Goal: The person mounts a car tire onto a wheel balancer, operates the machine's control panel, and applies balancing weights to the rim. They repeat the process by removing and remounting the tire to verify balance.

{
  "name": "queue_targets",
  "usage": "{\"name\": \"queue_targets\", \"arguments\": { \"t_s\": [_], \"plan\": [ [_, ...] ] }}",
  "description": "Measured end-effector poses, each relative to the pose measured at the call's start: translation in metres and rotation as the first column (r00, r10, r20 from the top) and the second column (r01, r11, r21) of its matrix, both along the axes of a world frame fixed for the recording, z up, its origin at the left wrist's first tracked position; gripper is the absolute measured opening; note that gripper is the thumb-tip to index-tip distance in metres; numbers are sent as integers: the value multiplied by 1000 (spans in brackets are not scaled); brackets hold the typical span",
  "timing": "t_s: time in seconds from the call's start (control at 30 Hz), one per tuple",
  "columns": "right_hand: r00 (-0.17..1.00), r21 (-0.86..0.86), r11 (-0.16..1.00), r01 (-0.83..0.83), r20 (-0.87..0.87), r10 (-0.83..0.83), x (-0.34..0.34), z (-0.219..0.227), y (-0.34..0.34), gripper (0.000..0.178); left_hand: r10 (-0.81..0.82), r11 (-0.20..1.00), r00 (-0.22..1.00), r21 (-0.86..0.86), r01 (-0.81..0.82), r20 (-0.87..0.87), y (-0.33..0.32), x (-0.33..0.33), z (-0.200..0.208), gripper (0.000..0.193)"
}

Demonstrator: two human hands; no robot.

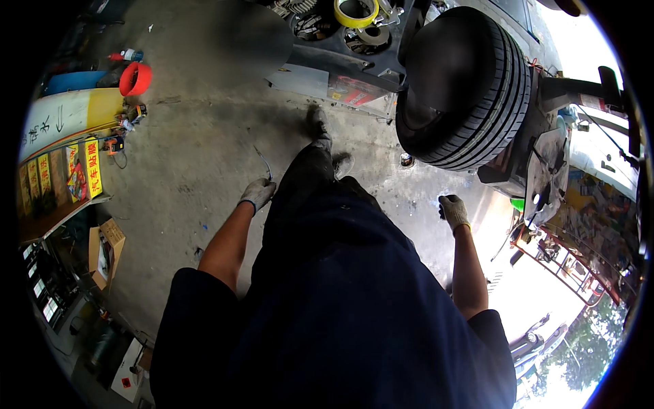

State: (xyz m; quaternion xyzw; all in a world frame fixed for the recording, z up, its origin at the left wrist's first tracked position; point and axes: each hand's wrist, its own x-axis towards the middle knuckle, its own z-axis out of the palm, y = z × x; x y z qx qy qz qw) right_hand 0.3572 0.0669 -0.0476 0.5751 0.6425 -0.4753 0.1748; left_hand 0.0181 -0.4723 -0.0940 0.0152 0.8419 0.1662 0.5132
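My left hand, in a pale work glove, hangs beside my left leg. Its fingers are closed on a thin, curved rod that points forward over the floor; its exact kind is too small to tell. Out to the right, my right hand also wears a pale glove. Those fingers are curled in, and a dark patch shows at their ends; whether they grip anything is hidden. Nearest to this hand is a black car tyre, raised on a machine ahead and to the right, with no contact between them.
A dark tool tray holding a yellow tape roll stands ahead. On the left are a red ring, a cordless drill and an open cardboard box. The tyre machine and a red metal frame stand right.
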Motion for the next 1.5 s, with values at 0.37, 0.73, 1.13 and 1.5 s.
{"name": "queue_targets", "arguments": {
  "t_s": [0.37,0.73,1.13,1.5],
  "plan": [
    [983,594,800,83,-181,32,-47,51,43,66,21,999,1000,-25,-21,-3,-11,13,-10,51],
    [921,811,518,272,-376,104,-168,61,110,85,-21,990,999,-138,25,29,13,-31,19,49],
    [982,853,505,131,-180,48,-184,67,104,84,83,993,959,-102,-58,272,47,-93,-58,48],
    [990,852,506,132,-142,-18,-214,86,132,85,-135,982,975,-111,156,175,77,-180,-36,49]
  ]
}}
